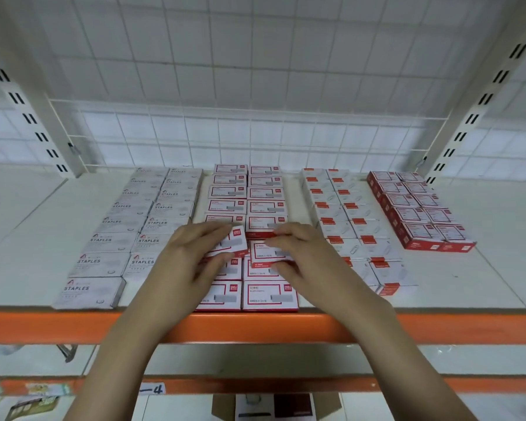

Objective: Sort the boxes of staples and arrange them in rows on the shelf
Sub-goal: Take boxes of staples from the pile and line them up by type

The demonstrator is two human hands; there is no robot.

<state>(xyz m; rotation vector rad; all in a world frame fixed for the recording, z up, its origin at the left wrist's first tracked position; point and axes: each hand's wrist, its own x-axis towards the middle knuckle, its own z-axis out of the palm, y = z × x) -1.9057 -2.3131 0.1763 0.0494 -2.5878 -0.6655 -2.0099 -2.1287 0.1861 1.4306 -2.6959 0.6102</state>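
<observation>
Small staple boxes lie in paired rows on the white shelf (37, 226). Grey STAPLES boxes (119, 238) fill the left rows. Red-and-white boxes (264, 205) fill the middle rows. My left hand (192, 253) holds a tilted red-and-white box (236, 241) between fingers and thumb above the middle left row. My right hand (298, 253) grips another red-and-white box (264, 252) lying on the middle right row. White boxes with orange corners (346, 214) and darker red boxes (419, 214) form the rows on the right.
An orange beam (453, 328) edges the shelf front. White slotted uprights (468, 120) stand at both back corners, with a wire grid (255, 129) behind. A lower shelf with an open cardboard box (274, 407) shows beneath my arms.
</observation>
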